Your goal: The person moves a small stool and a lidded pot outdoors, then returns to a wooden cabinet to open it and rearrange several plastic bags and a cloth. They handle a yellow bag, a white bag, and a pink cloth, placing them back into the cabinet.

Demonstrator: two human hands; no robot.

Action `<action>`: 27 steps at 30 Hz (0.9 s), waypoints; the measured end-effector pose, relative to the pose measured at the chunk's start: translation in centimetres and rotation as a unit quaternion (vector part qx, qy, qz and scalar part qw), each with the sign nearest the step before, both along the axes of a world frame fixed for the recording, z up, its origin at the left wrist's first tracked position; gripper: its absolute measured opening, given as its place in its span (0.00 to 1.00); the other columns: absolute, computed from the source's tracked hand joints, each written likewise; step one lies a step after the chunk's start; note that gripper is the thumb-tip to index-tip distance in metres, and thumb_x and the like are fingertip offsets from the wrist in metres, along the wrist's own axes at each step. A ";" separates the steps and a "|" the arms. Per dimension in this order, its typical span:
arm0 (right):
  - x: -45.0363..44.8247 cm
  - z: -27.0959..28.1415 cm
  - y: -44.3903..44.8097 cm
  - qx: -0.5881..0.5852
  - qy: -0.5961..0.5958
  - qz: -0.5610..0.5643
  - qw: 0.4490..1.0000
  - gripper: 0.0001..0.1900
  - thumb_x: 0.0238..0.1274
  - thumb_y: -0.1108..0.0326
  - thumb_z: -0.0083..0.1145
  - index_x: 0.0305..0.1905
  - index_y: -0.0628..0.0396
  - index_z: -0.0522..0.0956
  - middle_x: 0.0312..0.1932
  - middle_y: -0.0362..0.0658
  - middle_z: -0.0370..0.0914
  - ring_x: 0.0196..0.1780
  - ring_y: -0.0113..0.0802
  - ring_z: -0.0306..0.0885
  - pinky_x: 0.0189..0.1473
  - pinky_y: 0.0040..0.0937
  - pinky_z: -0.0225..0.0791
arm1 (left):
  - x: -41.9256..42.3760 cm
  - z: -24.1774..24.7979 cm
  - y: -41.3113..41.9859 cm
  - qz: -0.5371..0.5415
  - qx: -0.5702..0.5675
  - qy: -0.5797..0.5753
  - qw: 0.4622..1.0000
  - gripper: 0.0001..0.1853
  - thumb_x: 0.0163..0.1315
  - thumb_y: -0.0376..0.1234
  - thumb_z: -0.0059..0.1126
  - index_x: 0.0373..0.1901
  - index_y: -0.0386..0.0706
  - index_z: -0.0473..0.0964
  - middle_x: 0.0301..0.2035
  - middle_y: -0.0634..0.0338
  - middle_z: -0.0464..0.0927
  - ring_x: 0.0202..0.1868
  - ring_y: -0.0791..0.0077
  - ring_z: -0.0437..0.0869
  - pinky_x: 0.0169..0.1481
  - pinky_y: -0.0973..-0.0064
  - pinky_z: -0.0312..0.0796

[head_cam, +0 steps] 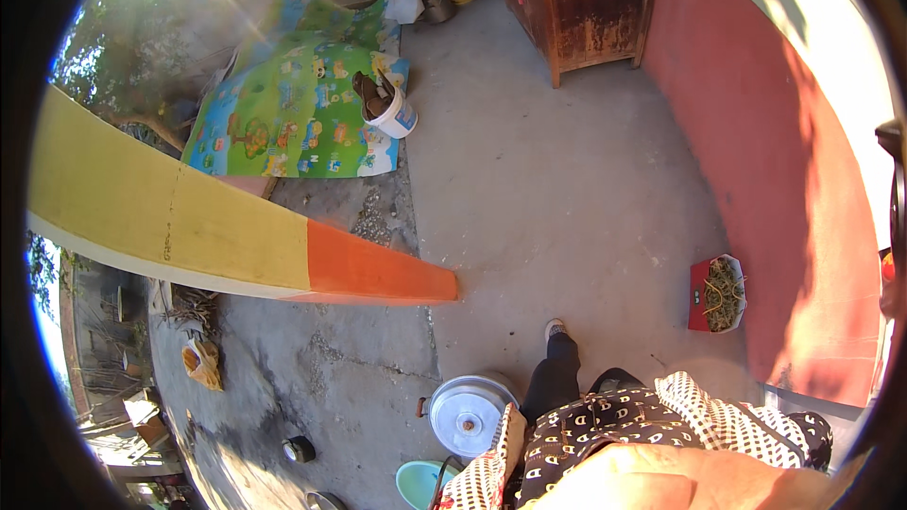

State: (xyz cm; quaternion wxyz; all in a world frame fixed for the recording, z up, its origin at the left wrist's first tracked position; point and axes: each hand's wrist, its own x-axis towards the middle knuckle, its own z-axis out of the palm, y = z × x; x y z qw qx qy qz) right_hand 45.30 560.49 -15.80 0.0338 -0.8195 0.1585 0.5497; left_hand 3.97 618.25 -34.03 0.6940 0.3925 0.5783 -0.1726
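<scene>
Neither of my hands is in view; only my patterned sleeves and clothing [602, 425] show at the bottom. One foot in a light shoe [555, 326] is forward on the concrete floor. Beside my left leg stands a large aluminium pot [473, 416] with a domed lid, a knob at its centre and a brown side handle. Below it, a pale green basin [418, 484] is partly covered by my left sleeve [489, 464]. Past my right side, a red box [717, 294] filled with dried plant stalks sits near the red wall.
A yellow and orange pillar [382, 265] rises at left. Farther ahead, a white bucket [395, 119] stands by a printed play mat [305, 106]. An old wooden cabinet [595, 7] meets the red wall [751, 156]. A small dark pot [299, 449] lies left.
</scene>
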 end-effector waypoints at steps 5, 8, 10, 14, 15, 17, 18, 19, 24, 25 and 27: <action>4.5 -2.6 5.7 0.037 -0.016 -0.027 0.999 0.18 0.75 0.61 0.43 0.49 0.60 0.82 0.39 0.47 0.87 0.36 0.38 0.87 0.35 0.36 0.78 | 6.8 1.9 7.0 -0.013 0.029 -0.005 0.999 0.20 0.71 0.42 0.61 0.60 0.43 0.75 0.43 0.60 0.85 0.44 0.70 0.85 0.44 0.67 0.78; 6.8 -4.0 8.6 0.049 -0.016 -0.044 0.998 0.18 0.75 0.60 0.44 0.48 0.60 0.83 0.40 0.47 0.87 0.37 0.38 0.87 0.36 0.36 0.78 | 9.5 2.6 10.0 -0.022 0.019 0.015 0.999 0.20 0.72 0.42 0.61 0.60 0.43 0.75 0.43 0.60 0.85 0.45 0.70 0.86 0.44 0.67 0.79; 8.5 -4.9 10.2 0.054 -0.015 -0.054 0.997 0.18 0.75 0.60 0.44 0.48 0.59 0.83 0.40 0.48 0.87 0.37 0.38 0.87 0.37 0.36 0.78 | 10.8 2.8 11.3 -0.029 0.002 0.033 0.999 0.20 0.72 0.42 0.61 0.60 0.43 0.75 0.43 0.60 0.85 0.45 0.70 0.86 0.45 0.67 0.79; 11.9 -6.6 12.0 0.062 -0.013 -0.054 0.997 0.18 0.74 0.60 0.45 0.47 0.58 0.84 0.40 0.48 0.87 0.38 0.38 0.88 0.39 0.37 0.78 | 13.1 2.8 13.9 -0.034 -0.027 0.059 0.997 0.20 0.72 0.42 0.61 0.61 0.43 0.74 0.44 0.60 0.85 0.45 0.70 0.86 0.45 0.67 0.79; 12.5 -7.0 12.1 0.063 -0.011 -0.048 0.997 0.17 0.74 0.59 0.45 0.47 0.57 0.84 0.40 0.48 0.87 0.38 0.38 0.88 0.39 0.37 0.78 | 14.0 2.7 14.9 -0.037 -0.032 0.063 0.997 0.20 0.72 0.42 0.61 0.61 0.43 0.74 0.44 0.60 0.86 0.46 0.69 0.86 0.45 0.67 0.79; 13.6 -7.9 12.3 0.070 -0.010 -0.009 0.997 0.17 0.74 0.59 0.45 0.47 0.57 0.84 0.40 0.48 0.87 0.39 0.39 0.88 0.40 0.37 0.78 | 16.5 2.6 17.9 -0.040 -0.034 0.058 0.997 0.20 0.72 0.41 0.61 0.61 0.43 0.74 0.44 0.60 0.86 0.46 0.69 0.86 0.45 0.67 0.79; 14.1 -8.4 12.4 0.076 -0.010 0.031 0.997 0.17 0.74 0.59 0.45 0.47 0.56 0.84 0.40 0.48 0.87 0.39 0.39 0.88 0.41 0.37 0.78 | 18.2 2.4 19.9 -0.040 -0.028 0.043 0.998 0.20 0.72 0.41 0.61 0.61 0.43 0.74 0.44 0.60 0.86 0.46 0.69 0.86 0.45 0.66 0.79; 14.5 -8.7 12.6 0.084 -0.013 0.081 0.993 0.17 0.74 0.59 0.46 0.47 0.56 0.84 0.40 0.48 0.87 0.39 0.39 0.88 0.41 0.37 0.78 | 20.1 2.3 22.2 -0.044 -0.025 0.022 0.998 0.20 0.72 0.41 0.61 0.61 0.43 0.74 0.44 0.60 0.86 0.46 0.69 0.86 0.45 0.66 0.79; 19.6 -8.0 17.5 0.111 -0.014 0.278 0.954 0.15 0.72 0.60 0.48 0.46 0.56 0.84 0.39 0.49 0.87 0.40 0.39 0.87 0.42 0.38 0.78 | 32.1 2.0 31.1 -0.021 0.036 0.020 0.999 0.20 0.71 0.39 0.63 0.60 0.42 0.74 0.44 0.60 0.86 0.45 0.72 0.86 0.44 0.70 0.79; 21.5 -7.2 19.2 0.123 -0.015 0.148 0.981 0.14 0.71 0.61 0.50 0.47 0.57 0.83 0.39 0.49 0.87 0.39 0.39 0.87 0.41 0.38 0.78 | 33.9 2.0 31.9 -0.021 0.053 0.016 0.998 0.20 0.70 0.39 0.63 0.59 0.43 0.75 0.44 0.60 0.85 0.43 0.73 0.85 0.43 0.71 0.79; 25.7 -4.5 23.1 0.137 -0.038 -0.150 0.978 0.12 0.70 0.63 0.54 0.47 0.60 0.81 0.38 0.50 0.87 0.38 0.40 0.87 0.39 0.38 0.78 | 36.2 1.9 33.3 -0.026 0.069 0.018 0.997 0.19 0.70 0.40 0.64 0.58 0.43 0.76 0.42 0.61 0.85 0.41 0.74 0.84 0.40 0.72 0.78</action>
